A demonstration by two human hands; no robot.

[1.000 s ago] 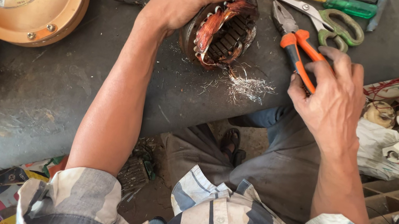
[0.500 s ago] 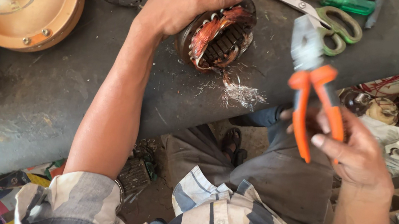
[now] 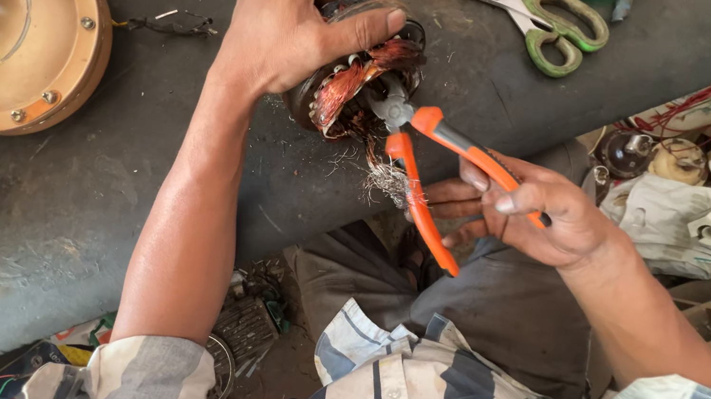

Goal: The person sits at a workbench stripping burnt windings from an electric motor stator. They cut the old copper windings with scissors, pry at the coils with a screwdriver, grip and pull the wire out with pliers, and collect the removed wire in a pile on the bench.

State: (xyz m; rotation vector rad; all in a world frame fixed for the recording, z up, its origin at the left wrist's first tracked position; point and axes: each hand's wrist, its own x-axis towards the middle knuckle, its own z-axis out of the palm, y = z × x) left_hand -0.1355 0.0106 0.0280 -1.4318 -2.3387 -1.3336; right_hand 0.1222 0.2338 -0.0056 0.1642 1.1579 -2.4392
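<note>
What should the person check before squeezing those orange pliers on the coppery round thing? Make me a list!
1. Left hand steadies the motor stator on the workbench: ok, fingers wrap over its top.
2. Right hand has a firm hold on the orange pliers: ok, fingers wrap both handles.
3. Plier nose sits at the copper winding: ok, the tip reaches the stator's inside.
4. Which wire the nose bites: cannot tell, the tip is too small to see.
5. Left thumb away from the plier nose: not ok, it lies close above it.
6. Scissors out of the way: ok, they lie apart at the bench's far side.
</note>
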